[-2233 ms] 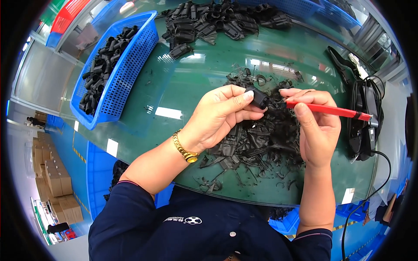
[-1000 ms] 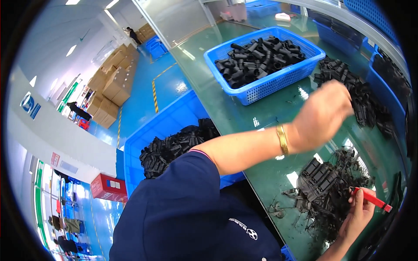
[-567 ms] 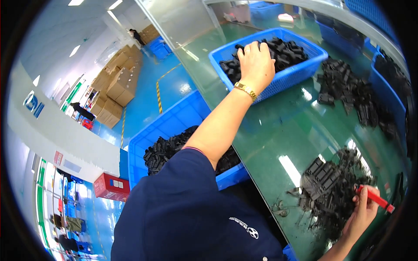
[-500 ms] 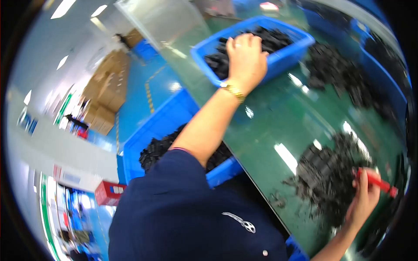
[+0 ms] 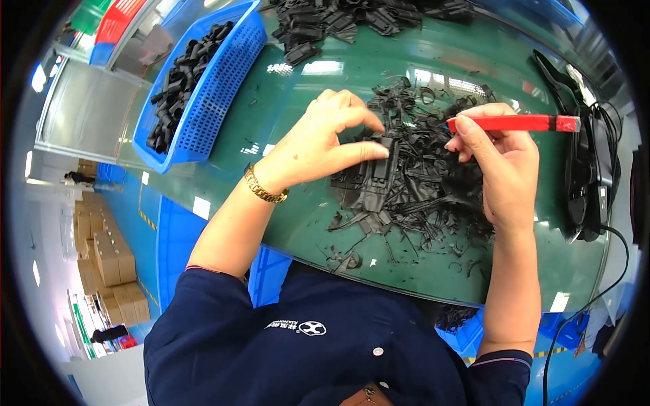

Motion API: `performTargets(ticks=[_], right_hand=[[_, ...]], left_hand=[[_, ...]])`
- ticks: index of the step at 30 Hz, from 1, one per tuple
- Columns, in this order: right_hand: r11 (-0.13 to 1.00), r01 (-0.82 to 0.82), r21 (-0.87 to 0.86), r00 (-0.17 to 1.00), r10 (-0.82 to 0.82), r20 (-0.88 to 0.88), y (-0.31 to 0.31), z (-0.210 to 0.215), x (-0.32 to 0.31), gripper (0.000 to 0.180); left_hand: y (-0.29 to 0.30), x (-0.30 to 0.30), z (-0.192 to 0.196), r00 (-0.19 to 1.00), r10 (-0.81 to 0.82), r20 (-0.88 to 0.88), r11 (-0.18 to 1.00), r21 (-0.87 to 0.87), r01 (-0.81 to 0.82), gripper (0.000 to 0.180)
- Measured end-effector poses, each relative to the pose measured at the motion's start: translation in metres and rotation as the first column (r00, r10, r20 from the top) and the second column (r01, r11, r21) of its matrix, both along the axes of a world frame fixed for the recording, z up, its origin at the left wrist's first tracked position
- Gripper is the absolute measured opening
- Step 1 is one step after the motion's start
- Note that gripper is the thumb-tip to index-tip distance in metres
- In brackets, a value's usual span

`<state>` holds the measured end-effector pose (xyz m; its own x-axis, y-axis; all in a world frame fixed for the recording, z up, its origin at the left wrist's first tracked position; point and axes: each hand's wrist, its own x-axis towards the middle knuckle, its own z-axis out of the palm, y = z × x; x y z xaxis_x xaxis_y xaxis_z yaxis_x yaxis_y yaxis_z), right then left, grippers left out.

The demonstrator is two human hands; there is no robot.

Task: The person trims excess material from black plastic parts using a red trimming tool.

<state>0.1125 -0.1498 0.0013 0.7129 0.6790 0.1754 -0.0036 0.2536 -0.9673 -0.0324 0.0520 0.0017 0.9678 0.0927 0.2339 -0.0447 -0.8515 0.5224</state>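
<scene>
My left hand [image 5: 325, 141], with a gold bracelet at the wrist, pinches a flat black plastic part [image 5: 380, 157] at the top of a pile of black plastic scraps [image 5: 413, 189] on the green table [image 5: 298, 216]. My right hand [image 5: 500, 162] grips a red-handled cutter [image 5: 518, 123], held level just above the right side of the pile. Both hands sit close together over the scraps.
A blue perforated basket [image 5: 210, 81] with black parts stands at the far left of the table. More black parts [image 5: 352, 20] are heaped at the back. A black device with cable [image 5: 586, 169] lies at the right. Cardboard boxes [image 5: 108, 271] stand on the floor left.
My left hand came back from the blue basket, empty of the earlier part, and now pinches a new black part at the pile. The view swung back over the table.
</scene>
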Motion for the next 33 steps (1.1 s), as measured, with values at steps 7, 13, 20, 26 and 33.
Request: performTargets(ticks=[7,13,20,26,33], right_hand=[[0.999,-0.013,0.039,1.000,0.014,-0.025,0.000,0.003,-0.002,0.008],[0.990,0.055,0.127,0.998,-0.060,0.034,0.001,0.004,-0.010,0.011],[0.970,0.157,0.187,0.815,-0.234,0.530,0.007,-0.006,-0.004,0.013],[0.972,0.144,0.187,0.571,-0.236,0.786,0.011,-0.010,-0.002,0.016],[0.971,0.075,0.228,0.975,-0.023,-0.222,0.007,-0.001,-0.003,0.007]], left_hand=[[0.002,0.015,0.000,0.983,-0.184,0.002,0.938,-0.297,0.177,0.018],[-0.029,0.031,0.010,0.997,-0.015,0.070,0.495,-0.866,0.068,0.012],[-0.036,0.036,-0.002,0.993,0.017,0.114,0.544,-0.834,0.087,0.011],[-0.040,0.035,-0.019,0.979,0.013,0.202,0.538,-0.827,0.164,0.009],[-0.035,0.030,-0.016,0.997,0.050,0.065,0.244,-0.968,0.051,0.011]])
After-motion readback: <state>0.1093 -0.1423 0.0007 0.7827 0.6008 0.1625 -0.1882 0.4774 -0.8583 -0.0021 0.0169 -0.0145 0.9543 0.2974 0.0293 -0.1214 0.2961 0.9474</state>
